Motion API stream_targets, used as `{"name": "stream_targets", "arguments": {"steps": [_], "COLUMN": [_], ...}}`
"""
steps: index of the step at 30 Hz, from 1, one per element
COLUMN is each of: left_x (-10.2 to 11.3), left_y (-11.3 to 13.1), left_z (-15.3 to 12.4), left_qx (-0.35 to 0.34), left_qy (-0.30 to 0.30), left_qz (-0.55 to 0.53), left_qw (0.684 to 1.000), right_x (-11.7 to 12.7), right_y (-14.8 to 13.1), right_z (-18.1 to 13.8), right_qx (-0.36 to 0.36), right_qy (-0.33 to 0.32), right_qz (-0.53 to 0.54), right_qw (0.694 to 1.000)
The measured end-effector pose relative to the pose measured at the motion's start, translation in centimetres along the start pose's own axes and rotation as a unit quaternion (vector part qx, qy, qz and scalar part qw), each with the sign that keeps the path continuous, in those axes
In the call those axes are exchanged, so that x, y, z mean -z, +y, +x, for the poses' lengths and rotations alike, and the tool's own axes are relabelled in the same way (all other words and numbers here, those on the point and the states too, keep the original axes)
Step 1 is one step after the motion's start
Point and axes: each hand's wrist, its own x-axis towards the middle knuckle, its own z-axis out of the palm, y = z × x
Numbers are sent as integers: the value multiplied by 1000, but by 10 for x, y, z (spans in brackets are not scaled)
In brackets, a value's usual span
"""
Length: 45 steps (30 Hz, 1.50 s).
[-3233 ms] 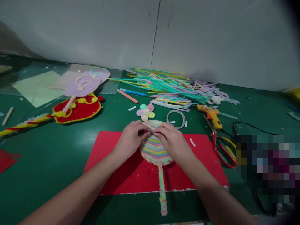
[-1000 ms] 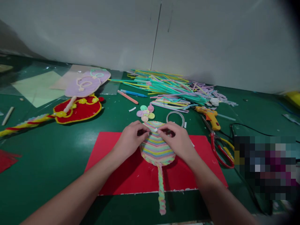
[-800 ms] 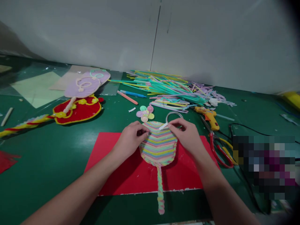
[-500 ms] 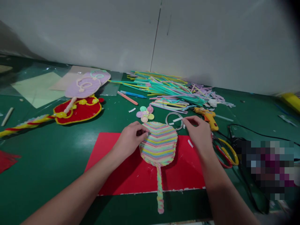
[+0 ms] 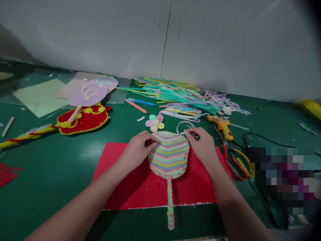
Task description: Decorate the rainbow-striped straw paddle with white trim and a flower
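Observation:
A round fan [image 5: 169,157] covered in pastel zigzag stripes of fuzzy stems lies face up, its twisted handle toward me. My left hand [image 5: 141,147] is closed at the fan's upper left edge, thumb and finger pressed together there; a tiny shiny spot shows at the fingertips. My right hand [image 5: 200,142] is in a pinch just beyond the fan's upper right edge. At its fingertips is a small white strip [image 5: 182,133], beside a coil of wire [image 5: 178,126]. Just beyond the fan lies a pastel flower [image 5: 154,123] of round petals.
Under the fan is a red sheet [image 5: 125,190]. Pipe cleaners [image 5: 175,93] lie piled at the back, with two markers [image 5: 136,106] nearby. On the right are a yellow glue gun [image 5: 222,126], red-and-yellow-handled pliers [image 5: 233,164] and a cord. Finished-looking fans [image 5: 82,122] lie left.
My right hand has moved left and slightly toward me, to the fan's upper right edge. The longer white strip at its fingertips no longer shows clearly. My left hand stays on the fan.

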Motion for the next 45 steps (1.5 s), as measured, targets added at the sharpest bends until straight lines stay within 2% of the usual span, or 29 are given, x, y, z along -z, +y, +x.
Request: {"name": "stream_targets", "arguments": {"steps": [6, 10, 13, 24, 32, 41, 45], "left_x": [-3, -8, -10, -13, -14, -12, -10], "left_y": [3, 4, 4, 8, 9, 4, 1], "left_z": [2, 5, 6, 4, 3, 4, 5], "left_qx": [-22, -30, -33, -50, -81, -12, -3], "left_qy": [37, 62, 67, 61, 74, 81, 71], "left_qz": [14, 22, 31, 109, 202, 116, 98], "left_qw": [999, 997, 997, 991, 973, 990, 993], "right_x": [-9, -14, -15, -23, -25, -23, -23], "right_y": [-7, -7, -8, -14, -15, -17, -17], "right_z": [-7, -10, -11, -14, -14, -15, -15], "right_qx": [33, 52, 57, 67, 54, 43, 44], "right_qy": [-47, -19, -1, -41, -50, -65, -69], "right_qz": [6, -33, -38, -13, 1, -6, -8], "right_qw": [998, 998, 998, 997, 997, 997, 997]}}
